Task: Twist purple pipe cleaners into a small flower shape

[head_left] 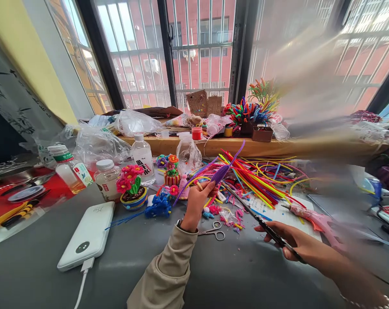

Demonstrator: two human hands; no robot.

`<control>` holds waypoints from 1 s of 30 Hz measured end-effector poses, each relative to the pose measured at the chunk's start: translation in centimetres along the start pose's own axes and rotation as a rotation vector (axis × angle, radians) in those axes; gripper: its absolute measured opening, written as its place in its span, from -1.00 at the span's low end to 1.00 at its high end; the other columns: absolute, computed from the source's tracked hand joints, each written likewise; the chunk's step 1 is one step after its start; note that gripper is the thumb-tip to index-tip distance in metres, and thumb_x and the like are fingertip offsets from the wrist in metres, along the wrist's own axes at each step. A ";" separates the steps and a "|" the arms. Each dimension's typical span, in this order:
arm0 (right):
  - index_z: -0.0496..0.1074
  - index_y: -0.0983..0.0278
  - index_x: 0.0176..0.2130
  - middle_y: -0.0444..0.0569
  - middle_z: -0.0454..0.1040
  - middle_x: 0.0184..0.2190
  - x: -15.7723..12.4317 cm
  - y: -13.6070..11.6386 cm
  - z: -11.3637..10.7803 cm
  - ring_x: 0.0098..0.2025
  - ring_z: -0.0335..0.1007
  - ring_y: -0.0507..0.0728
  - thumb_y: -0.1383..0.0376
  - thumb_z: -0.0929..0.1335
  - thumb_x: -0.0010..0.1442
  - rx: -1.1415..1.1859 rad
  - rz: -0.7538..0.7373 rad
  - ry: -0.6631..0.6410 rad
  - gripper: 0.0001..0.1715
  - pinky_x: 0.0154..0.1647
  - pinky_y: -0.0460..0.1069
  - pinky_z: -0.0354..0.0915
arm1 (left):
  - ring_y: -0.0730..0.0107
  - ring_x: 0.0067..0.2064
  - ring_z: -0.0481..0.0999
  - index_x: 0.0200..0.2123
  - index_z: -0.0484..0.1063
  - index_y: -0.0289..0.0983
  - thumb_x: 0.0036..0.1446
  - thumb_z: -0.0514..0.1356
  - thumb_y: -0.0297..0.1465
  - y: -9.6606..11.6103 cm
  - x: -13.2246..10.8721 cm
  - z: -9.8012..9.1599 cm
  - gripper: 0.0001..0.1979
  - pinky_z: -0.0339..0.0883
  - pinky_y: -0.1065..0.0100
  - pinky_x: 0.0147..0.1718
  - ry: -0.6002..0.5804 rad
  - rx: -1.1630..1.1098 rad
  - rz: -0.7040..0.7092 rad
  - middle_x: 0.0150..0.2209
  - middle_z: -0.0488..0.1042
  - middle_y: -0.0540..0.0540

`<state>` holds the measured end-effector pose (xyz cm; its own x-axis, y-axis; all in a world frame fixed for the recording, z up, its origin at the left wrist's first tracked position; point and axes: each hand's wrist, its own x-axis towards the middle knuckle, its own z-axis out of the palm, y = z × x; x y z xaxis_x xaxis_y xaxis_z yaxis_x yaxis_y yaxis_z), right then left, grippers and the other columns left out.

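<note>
One fuzzy purple piece (220,174), probably light, soft and easily crushed, sits pinched in my left grip (198,199) above the bench (233,274), best held by its lower end, while my right grip (293,241) holds a slim dark tool (261,221).

The left hand (199,201) pinches a fuzzy purple piece (220,174) — thin tail pointing up — while the right hand (294,242) grips a long dark tool (259,218). Small scissors (212,232) lie between the hands; pipe cleaners (257,184) (a bright, loose heap) spread behind, near a pink glue gun (321,221).
</note>
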<state>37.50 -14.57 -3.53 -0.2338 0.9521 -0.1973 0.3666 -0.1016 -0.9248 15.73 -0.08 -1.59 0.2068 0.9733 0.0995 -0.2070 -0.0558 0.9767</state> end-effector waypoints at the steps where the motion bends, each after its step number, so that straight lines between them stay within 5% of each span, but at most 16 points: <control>1: 0.24 0.21 0.00 0.08 0.26 0.00 0.3 -0.2 0.2 -0.01 0.21 0.24 -0.03 0.34 -0.15 -0.003 0.005 -0.002 -0.26 -0.05 0.08 0.17 | 0.51 -0.55 0.40 -0.54 0.45 -0.40 -0.24 0.24 -0.25 0.0 0.0 0.0 -0.72 0.32 0.45 -0.48 -0.003 0.005 -0.001 -0.59 0.44 -0.05; 21: 0.33 0.23 -0.11 -0.01 0.34 -0.32 2.8 -0.9 2.4 -0.26 0.23 0.16 -0.13 0.35 -0.27 0.128 -0.119 0.057 -0.22 -0.18 0.05 0.18 | 0.43 -0.52 0.42 -0.48 0.48 -0.36 -0.10 0.12 -0.28 -0.7 -0.1 -0.1 -0.74 0.26 0.48 -0.54 -0.131 0.397 0.124 -0.60 0.42 -0.04; 30: 0.33 0.26 -0.11 -0.02 0.30 -0.36 2.9 -0.4 2.8 -0.32 0.18 0.12 -0.17 0.30 -0.22 0.210 -0.161 -0.050 -0.21 -0.29 0.00 0.17 | 0.40 -0.47 0.43 -0.45 0.41 -0.36 -0.08 0.12 -0.26 -0.7 -0.2 0.2 -0.75 0.32 0.40 -0.43 -0.212 0.274 0.152 -0.53 0.42 -0.06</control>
<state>34.09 -12.54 -4.65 -0.3203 0.9458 -0.0533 0.1274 -0.0127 -0.9918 16.08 -0.28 -2.29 0.3929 0.8832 0.2561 0.0066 -0.2812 0.9596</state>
